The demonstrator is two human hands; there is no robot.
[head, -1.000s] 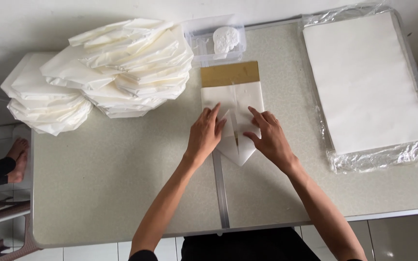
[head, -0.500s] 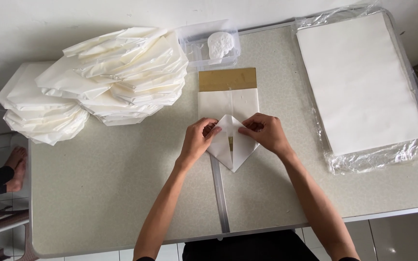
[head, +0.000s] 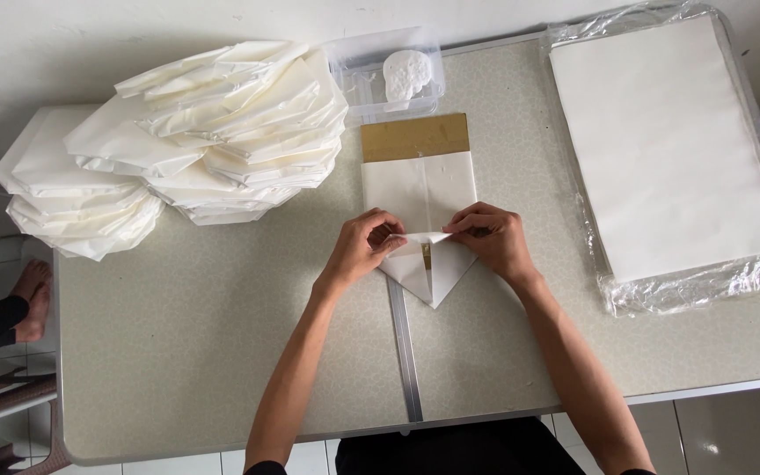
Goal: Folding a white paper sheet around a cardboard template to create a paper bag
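Both hands' fingers, left hand, right hand, pinching folded white paper, clear plastic-wrapped sheet stack right, clear box holding white lump

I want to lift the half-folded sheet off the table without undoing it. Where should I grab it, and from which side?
Probably pinch the folded paper at its lower pointed tip, coming from the near table edge. The layers seem to meet there, and it lies flat and free below the left hand and right hand. The far end lies on a brown card.
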